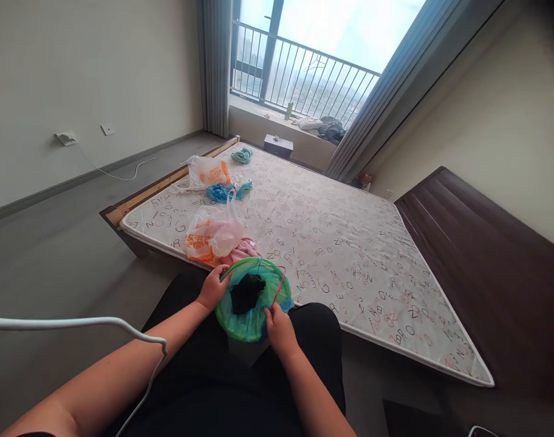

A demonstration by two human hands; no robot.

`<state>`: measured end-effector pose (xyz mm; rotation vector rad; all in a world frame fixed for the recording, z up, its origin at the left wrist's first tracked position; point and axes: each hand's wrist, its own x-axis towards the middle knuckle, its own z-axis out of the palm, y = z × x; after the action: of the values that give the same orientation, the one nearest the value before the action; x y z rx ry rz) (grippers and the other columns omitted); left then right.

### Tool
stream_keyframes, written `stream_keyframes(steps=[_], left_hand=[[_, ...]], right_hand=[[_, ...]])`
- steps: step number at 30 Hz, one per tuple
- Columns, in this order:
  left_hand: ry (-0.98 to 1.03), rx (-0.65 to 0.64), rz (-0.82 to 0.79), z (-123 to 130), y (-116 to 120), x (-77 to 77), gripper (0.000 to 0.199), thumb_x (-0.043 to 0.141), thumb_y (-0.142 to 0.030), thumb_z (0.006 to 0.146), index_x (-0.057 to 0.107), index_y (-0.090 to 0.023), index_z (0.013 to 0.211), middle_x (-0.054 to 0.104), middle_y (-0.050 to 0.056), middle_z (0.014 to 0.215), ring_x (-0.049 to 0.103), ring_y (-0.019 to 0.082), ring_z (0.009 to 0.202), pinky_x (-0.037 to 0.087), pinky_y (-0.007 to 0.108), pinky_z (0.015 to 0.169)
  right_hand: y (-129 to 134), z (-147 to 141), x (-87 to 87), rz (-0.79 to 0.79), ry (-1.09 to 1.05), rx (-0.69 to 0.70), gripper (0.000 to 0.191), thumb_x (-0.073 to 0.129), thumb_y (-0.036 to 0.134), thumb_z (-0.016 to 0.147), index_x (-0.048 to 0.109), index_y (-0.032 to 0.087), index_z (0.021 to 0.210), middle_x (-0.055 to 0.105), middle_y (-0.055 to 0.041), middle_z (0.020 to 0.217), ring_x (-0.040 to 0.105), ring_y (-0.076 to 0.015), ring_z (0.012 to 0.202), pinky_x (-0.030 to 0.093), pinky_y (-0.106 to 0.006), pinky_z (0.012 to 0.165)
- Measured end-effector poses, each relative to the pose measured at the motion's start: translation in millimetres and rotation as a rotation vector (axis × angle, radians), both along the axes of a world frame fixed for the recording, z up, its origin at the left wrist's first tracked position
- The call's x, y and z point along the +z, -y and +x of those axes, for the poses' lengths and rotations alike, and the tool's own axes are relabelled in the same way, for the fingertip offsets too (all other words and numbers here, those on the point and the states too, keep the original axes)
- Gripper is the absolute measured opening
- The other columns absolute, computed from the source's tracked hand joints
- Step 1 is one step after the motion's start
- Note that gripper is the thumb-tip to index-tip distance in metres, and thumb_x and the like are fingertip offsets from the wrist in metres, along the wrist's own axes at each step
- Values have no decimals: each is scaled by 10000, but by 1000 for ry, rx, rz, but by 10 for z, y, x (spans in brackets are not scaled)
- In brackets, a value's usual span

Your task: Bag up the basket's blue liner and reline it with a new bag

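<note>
A white cable (76, 323) loops across the near corner. Past it, the person sits by the mattress (350, 255) with a small bin (247, 349) on their lap, lined with a green bag (252, 303) that has something dark (246, 291) in its mouth. The left hand (212, 287) is closed on the bag's rim at the far left; the right hand (280, 331) pinches the film at the near right, just beside a thin red drawstring (279, 285). The bag looks light, thin and slippery, likely to stretch or tear if tugged hard, so the rim or the drawstring seems the best place to grip; the bin under it looks stiff and light. Beyond, on the mattress, lie a white and orange bag (213, 233) over pink cloth (245, 249), blue bags (225, 192), another white bag (206, 172) and a teal bundle (243, 155). Farther off stands the balcony railing (304, 79).
</note>
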<state>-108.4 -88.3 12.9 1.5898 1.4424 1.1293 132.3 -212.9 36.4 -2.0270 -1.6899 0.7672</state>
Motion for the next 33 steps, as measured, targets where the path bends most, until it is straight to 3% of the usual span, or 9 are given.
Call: stream_keyframes(steps=[6, 10, 19, 28, 33], left_hand=[[30, 32, -48, -10, -36, -40, 416, 601, -536, 857, 672, -182, 1066, 733, 95, 1022, 669, 268, 959, 505, 390, 897], [111, 71, -118, -6, -60, -77, 434, 643, -563, 826, 671, -184, 1034, 730, 86, 984, 665, 262, 934, 498, 378, 864], [388, 110, -217, 7, -133, -115, 488, 763, -561, 681, 642, -175, 954, 703, 51, 856, 640, 210, 785, 495, 326, 749], [321, 141, -276, -22, -146, -113, 499, 756, -588, 650, 672, -176, 918, 662, 23, 768, 587, 189, 707, 449, 299, 684], [303, 95, -276, -11, -137, -105, 490, 736, -592, 677, 667, -171, 917, 621, -1, 721, 556, 172, 674, 424, 285, 652]], right_hand=[[-6, -45, -17, 109, -310, 116, 265, 443, 472, 963, 500, 228, 874, 482, 36, 638, 455, -149, 578, 299, -263, 596], [-1, -12, 70, 172, -448, 81, 285, 494, 486, 948, 481, 229, 824, 408, 58, 631, 390, -124, 564, 300, -254, 575], [-34, 182, 109, 273, -624, -222, 334, 574, 529, 912, 589, 195, 897, 515, 31, 726, 449, -130, 655, 392, -250, 633], [-56, 204, 111, 286, -696, -321, 361, 583, 547, 886, 611, 189, 922, 605, -3, 798, 526, -155, 730, 452, -269, 705], [-76, 217, 113, 254, -635, -385, 379, 599, 564, 861, 606, 188, 912, 589, 6, 737, 503, -152, 677, 432, -271, 667]])
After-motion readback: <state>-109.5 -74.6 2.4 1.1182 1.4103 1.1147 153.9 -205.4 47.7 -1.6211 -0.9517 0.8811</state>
